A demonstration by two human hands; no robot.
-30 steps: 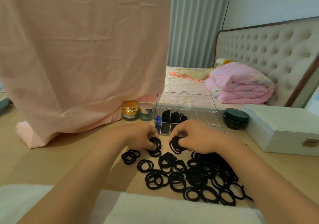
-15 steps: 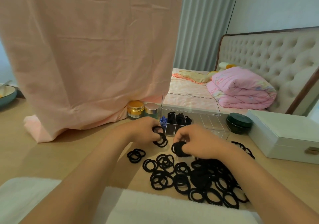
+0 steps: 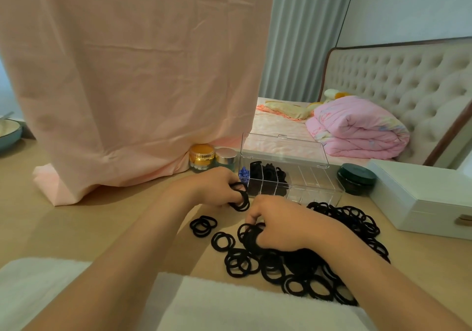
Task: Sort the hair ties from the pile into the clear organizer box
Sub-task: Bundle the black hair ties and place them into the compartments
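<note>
Hair ties (image 3: 301,261) — thin black loops (matte fabric) — L hand (image 3: 217,187) grip tight on several, R hand (image 3: 281,224) on a clump.

view: head | wide-angle | faces forward-down | close over hair ties (image 3: 352,215) on table (image 3: 76,228)

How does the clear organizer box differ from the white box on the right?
The clear organizer box is see-through; the white box is opaque. The organizer box's lid stands open, while the white box is closed. Black hair ties show in the organizer box's left compartments; nothing inside the white box can be seen. Both are rectangular and sit on the wooden table.
</note>
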